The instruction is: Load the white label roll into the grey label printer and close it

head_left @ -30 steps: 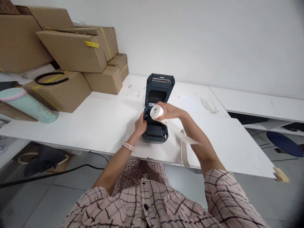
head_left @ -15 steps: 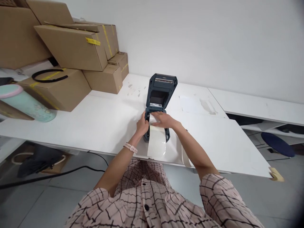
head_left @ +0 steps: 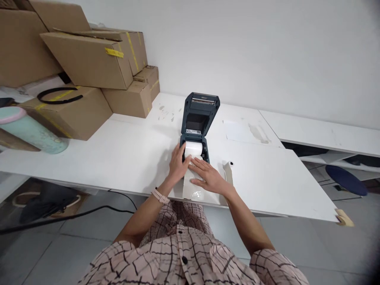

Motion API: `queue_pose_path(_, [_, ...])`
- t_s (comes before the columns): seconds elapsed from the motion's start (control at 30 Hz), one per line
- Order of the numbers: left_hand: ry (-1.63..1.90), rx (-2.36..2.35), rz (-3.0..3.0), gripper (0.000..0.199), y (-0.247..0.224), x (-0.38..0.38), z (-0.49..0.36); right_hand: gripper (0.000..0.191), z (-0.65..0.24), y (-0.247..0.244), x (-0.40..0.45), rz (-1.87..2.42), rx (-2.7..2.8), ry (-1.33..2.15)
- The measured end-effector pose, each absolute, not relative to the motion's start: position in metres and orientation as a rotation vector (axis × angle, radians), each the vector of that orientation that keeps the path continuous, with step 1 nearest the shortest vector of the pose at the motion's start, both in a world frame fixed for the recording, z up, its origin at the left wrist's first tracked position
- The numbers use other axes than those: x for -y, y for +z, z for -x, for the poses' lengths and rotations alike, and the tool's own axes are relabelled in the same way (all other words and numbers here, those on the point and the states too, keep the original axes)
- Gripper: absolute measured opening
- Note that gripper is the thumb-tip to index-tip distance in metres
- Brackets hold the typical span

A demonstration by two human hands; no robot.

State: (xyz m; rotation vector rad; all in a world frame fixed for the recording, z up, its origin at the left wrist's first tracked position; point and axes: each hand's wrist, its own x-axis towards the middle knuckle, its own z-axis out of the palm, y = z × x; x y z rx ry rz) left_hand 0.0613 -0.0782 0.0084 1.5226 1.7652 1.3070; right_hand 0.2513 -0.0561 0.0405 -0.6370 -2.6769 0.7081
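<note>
- Right now my right hand (head_left: 209, 178) covers part of the paper strip (head_left: 190, 194) by the table's front edge (head_left: 133, 190)!
- Beneath strip and hand, the front of the printer (head_left: 197, 118) goes hidden!
- Sticker (head_left: 193, 131) print: too tiny to read!
- Toward the table's left end, the frame slices off my bottle (head_left: 37, 130)!

The left hand (head_left: 177, 165) reaches forward, its fingers (head_left: 181, 152) extended ahead of the knuckles, its thumb (head_left: 187, 162) parted from them and angled toward the right fingertips (head_left: 193, 161). Just beside it, the right hand (head_left: 211, 177) is palm down with fingers spread, its thumb standing apart on their near side. Behind the hands, left forearm (head_left: 141, 215) and right forearm (head_left: 247, 221) slant outward.
</note>
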Motion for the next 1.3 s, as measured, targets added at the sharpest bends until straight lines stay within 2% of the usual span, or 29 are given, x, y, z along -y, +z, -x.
queue_pose_path(0.07, [1.246,-1.724,-1.496,0.065,0.006,0.097,-0.069,0.043,-0.260,0.059,0.043,0.580,2.607,0.908])
queue_pose_path(0.13, [1.232,-1.711,-1.413,0.075,0.003,0.110,-0.074,0.035,-0.267,0.082,0.016,0.691,2.356,0.927])
queue_pose_path(0.2, [1.248,-1.703,-1.326,0.083,0.001,0.117,-0.076,0.042,-0.266,0.106,-0.024,0.858,1.972,0.691])
queue_pose_path(0.27, [1.260,-1.689,-1.256,0.088,0.001,0.119,-0.077,0.059,-0.256,0.127,-0.072,0.880,1.805,0.561])
queue_pose_path(0.37, [1.269,-1.675,-1.176,0.094,0.000,0.118,-0.076,0.075,-0.232,0.146,-0.130,0.907,1.826,0.725])
queue_pose_path(0.47, [1.297,-1.647,-1.100,0.101,-0.004,0.121,-0.074,0.083,-0.215,0.149,-0.143,0.914,1.836,0.938])
queue_pose_path(0.6, [1.344,-1.503,-1.014,0.106,-0.016,0.131,-0.071,0.078,-0.221,0.135,-0.085,0.889,1.781,0.836])
queue_pose_path(0.77, [1.404,-1.397,-0.954,0.117,-0.016,0.144,-0.069,0.053,-0.238,0.088,0.027,0.967,1.753,0.687])
queue_pose_path(0.87, [1.481,-1.416,-0.921,0.104,-0.005,0.146,-0.070,0.037,-0.235,0.047,0.066,1.045,1.674,0.669])
queue_pose_path(0.93, [1.490,-1.433,-0.907,0.097,0.004,0.140,-0.072,0.033,-0.231,0.024,0.074,1.094,1.545,0.704])
queue_pose_path(0.97, [1.471,-1.453,-0.891,0.097,0.009,0.136,-0.073,0.037,-0.229,0.015,0.075,1.117,1.472,0.746])
queue_pose_path(1.07, [1.341,-1.505,-0.795,0.106,0.017,0.120,-0.074,0.066,-0.229,-0.001,0.070,1.164,1.329,0.980])
queue_pose_path(1.13, [1.300,-1.478,-0.749,0.107,0.020,0.113,-0.073,0.077,-0.231,-0.005,0.066,1.143,1.294,1.192])
queue_pose_path(1.23, [1.332,-1.375,-0.801,0.090,0.019,0.112,-0.071,0.080,-0.236,-0.008,0.064,1.076,1.270,1.432])
queue_pose_path(1.3, [1.364,-1.333,-0.852,0.077,0.017,0.113,-0.071,0.079,-0.237,-0.011,0.065,1.079,1.269,1.468])
